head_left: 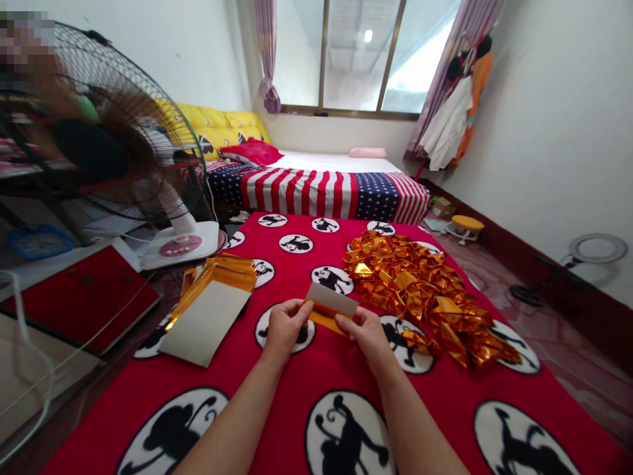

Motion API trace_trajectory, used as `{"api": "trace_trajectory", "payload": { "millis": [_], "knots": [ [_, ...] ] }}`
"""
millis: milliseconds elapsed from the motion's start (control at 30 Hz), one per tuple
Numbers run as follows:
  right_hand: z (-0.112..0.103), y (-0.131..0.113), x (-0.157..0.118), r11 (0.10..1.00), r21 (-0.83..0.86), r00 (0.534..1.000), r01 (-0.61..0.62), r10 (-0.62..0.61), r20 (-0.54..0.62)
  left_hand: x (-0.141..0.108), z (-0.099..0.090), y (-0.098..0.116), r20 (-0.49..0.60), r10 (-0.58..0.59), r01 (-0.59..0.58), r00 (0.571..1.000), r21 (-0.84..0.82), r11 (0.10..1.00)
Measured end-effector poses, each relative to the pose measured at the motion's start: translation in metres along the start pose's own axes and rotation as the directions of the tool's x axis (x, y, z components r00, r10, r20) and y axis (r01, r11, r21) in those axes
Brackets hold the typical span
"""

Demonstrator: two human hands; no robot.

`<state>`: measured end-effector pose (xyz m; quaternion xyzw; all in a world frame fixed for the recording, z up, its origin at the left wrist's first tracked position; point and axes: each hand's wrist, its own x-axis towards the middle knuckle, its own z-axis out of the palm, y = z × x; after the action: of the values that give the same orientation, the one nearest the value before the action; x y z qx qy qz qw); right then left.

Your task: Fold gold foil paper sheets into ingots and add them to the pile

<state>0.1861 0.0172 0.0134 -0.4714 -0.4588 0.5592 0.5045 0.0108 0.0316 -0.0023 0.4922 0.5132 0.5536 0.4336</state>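
Observation:
Between my two hands is a small sheet of foil paper (332,299), grey on its upper part with a shiny gold band folded along the lower edge. My left hand (287,324) pinches its left end between thumb and fingers. At the right end, the thumb and fingers of my right hand (364,330) are closed on it too. To the left lies a stack of gold foil sheets (222,270), with a pale grey sheet (206,322) face up on top. A heap of crumpled-looking folded gold foil pieces (410,277) spreads to the right, one small piece (419,342) lying nearest my right hand.
A red cloth (277,422) with black monkey figures in white circles covers the surface. A standing fan (113,145) is at the left, its base (184,243) near the cloth's edge. Behind is a bed (316,191); a yellow stool (467,223) and ring light (597,248) stand right.

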Motion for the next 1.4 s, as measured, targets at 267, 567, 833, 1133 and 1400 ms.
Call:
{"api": "trace_trajectory", "payload": {
  "millis": [267,567,833,1133,1400],
  "knots": [
    [0.005,0.017,0.004,0.995,-0.020,0.994,0.094,-0.095,-0.061,-0.003,-0.005,-0.004,0.078,-0.051,0.050,0.996,0.021,0.999],
    [0.008,0.016,0.001,0.995,-0.080,0.988,0.056,-0.067,-0.140,-0.004,-0.005,-0.009,-0.049,0.061,-0.050,0.997,0.199,0.979],
    [0.029,0.016,-0.006,0.981,0.181,0.980,0.073,-0.037,-0.195,-0.005,-0.001,-0.005,-0.266,0.010,0.004,0.964,0.051,0.999],
    [0.084,0.021,-0.015,0.987,0.144,0.985,0.067,-0.042,-0.169,-0.017,0.006,0.008,-0.217,0.178,-0.152,0.960,0.133,0.979],
    [0.065,0.026,-0.010,0.966,0.225,0.955,0.123,-0.054,-0.291,-0.014,0.002,0.003,-0.288,0.056,-0.043,0.956,0.054,0.998]
  ]
}}
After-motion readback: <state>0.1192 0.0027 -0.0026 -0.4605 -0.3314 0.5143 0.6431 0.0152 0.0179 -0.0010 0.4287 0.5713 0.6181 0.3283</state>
